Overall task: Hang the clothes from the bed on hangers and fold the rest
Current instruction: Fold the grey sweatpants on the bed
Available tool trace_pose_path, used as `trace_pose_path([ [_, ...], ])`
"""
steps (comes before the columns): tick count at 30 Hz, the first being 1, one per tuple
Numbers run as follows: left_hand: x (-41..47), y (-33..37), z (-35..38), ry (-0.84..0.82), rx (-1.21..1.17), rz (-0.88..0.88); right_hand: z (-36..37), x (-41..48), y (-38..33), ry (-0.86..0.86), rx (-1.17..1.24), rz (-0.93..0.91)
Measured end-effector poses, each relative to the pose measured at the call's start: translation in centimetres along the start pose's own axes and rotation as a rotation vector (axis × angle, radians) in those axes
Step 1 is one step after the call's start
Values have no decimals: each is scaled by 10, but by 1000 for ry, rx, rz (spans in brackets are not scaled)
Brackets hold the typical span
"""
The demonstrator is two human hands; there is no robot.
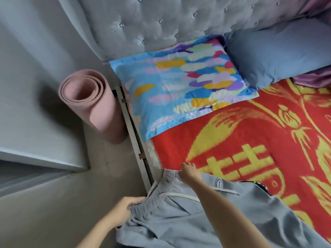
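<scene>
While left hand [127, 207] fingers clamp the waistband [143, 208] at 7 o'clock, right hand [189, 171] pinches its 12 o'clock end; grey sweatpants [170, 222] extend toward 5 o'clock.

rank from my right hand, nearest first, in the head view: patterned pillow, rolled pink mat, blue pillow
From the right hand:
1. patterned pillow, just ahead on the red blanket.
2. rolled pink mat, on the floor to the left.
3. blue pillow, far right by the headboard.
</scene>
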State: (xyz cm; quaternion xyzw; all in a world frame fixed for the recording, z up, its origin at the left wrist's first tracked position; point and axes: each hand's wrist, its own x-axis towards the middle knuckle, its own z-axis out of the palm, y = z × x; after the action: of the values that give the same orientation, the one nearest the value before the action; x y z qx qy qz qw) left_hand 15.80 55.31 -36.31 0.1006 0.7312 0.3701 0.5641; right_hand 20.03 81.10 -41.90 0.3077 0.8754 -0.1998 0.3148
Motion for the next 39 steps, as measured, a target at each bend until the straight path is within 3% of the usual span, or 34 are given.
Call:
trace_pose_path([
  [5,7,-8,-13,63,-148,13,18,37,2,-141,-34,35],
  [10,0,-11,-20,22,-79,64,36,31,14,-252,116,170],
  [13,-4,-7,-23,21,-22,45,36,10,13,-273,-5,222],
  [18,2,22,-25,31,87,78,-21,-33,31,120,340,353],
  [22,23,60,-23,103,245,155,-89,-84,73,458,613,328],
  [26,32,104,-14,110,469,238,-121,-138,117,707,684,303],
  [32,25,157,4,143,810,393,-130,-189,161,864,781,294],
  [35,26,173,11,136,817,427,-133,-197,167,929,834,313],
  [39,32,195,9,105,826,478,-149,-197,174,896,709,451],
])
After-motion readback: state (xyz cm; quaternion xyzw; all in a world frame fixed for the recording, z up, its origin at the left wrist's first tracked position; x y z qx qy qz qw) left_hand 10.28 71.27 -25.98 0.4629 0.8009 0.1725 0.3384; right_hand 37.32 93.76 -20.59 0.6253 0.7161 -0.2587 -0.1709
